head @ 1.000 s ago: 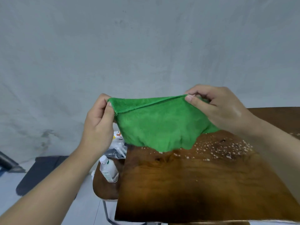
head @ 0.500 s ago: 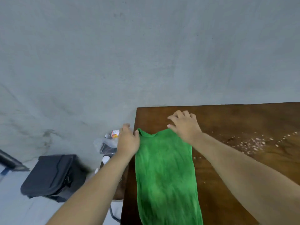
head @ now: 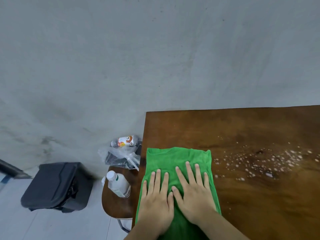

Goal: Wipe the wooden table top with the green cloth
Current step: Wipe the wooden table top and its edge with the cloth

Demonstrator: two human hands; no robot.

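We've got the cloth [head: 178,163] lying on the table top [head: 251,196] along its left edge, both hands [head: 156,203] [head: 194,200] flat on it side by side. Spilled specks [head: 259,163] sit to its right. Left of the table, a stool [head: 115,203] carries a bottle [head: 117,184], with a bag [head: 57,186] further left on the floor.

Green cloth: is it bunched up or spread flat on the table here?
Spread flat. The green cloth lies smooth on the wooden table, with the left hand and right hand pressed palm-down on it.
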